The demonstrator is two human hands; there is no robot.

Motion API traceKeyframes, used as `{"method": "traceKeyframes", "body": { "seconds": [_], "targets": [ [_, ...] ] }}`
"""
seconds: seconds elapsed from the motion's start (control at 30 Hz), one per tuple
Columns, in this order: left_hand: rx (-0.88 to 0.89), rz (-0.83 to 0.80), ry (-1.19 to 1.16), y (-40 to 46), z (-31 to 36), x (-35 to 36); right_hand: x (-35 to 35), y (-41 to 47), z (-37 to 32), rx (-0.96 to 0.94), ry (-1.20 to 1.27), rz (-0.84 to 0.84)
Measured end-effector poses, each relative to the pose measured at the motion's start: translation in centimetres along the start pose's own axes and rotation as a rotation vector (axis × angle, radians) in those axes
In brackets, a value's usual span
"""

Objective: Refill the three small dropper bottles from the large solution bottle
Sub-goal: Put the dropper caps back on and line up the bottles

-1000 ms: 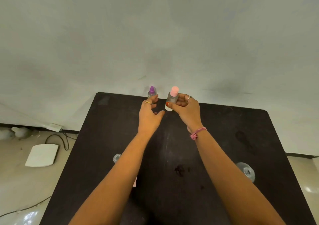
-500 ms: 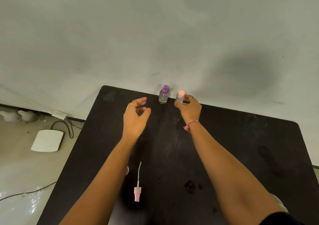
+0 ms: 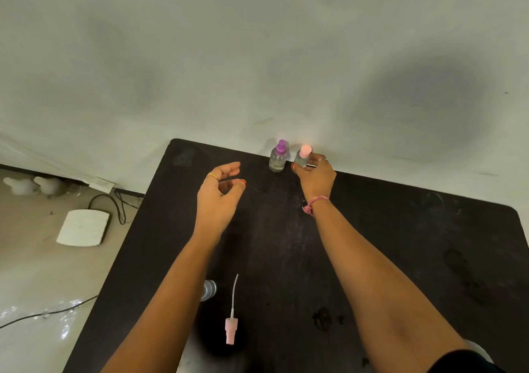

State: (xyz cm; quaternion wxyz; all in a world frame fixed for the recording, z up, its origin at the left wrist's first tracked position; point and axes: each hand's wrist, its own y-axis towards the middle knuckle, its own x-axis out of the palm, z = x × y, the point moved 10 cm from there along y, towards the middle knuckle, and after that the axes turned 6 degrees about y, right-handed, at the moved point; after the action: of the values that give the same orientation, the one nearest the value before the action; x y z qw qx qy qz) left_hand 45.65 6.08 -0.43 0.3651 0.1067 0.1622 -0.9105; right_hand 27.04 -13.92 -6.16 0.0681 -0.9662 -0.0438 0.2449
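Observation:
Two small clear bottles stand side by side at the far edge of the black table. The purple-capped bottle stands free on the left. My right hand is closed around the pink-capped bottle, which rests upright on the table. My left hand hovers open to the left of the purple-capped bottle, fingers curled and holding nothing. A pink spray pump with its dip tube lies near me on the table. An open clear bottle shows partly behind my left forearm.
A pale wall rises right behind the table's far edge. A clear rounded object peeks out beside my right arm at the bottom right. On the floor to the left lie a white flat box and black cables.
My right hand carried the pink-capped bottle to the far edge and set it beside the purple-capped one. My left hand let go of the purple-capped bottle and drew back to the left.

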Motion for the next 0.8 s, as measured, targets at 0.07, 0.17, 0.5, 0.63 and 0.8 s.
{"method": "traceKeyframes", "body": {
  "seconds": [0.07,0.17,0.5,0.63,0.8],
  "targets": [
    [0.004,-0.001,0.013,-0.2,0.1,-0.3,-0.1,-0.1,0.0,0.003,-0.006,-0.013],
    [0.008,0.011,0.014,-0.7,0.2,-1.2,-0.8,-0.6,0.4,0.018,0.03,-0.011],
    [0.034,0.123,-0.055,-5.6,-1.9,-6.9,-2.7,-9.6,-0.6,-0.139,0.089,-0.129],
    [0.014,0.152,-0.05,-8.8,-4.4,-9.2,-3.7,-14.6,0.0,-0.223,0.043,-0.173],
    [-0.046,0.166,-0.018,-12.5,-8.2,-11.0,-4.3,-20.0,1.8,-0.266,0.014,-0.274]
  ]
}}
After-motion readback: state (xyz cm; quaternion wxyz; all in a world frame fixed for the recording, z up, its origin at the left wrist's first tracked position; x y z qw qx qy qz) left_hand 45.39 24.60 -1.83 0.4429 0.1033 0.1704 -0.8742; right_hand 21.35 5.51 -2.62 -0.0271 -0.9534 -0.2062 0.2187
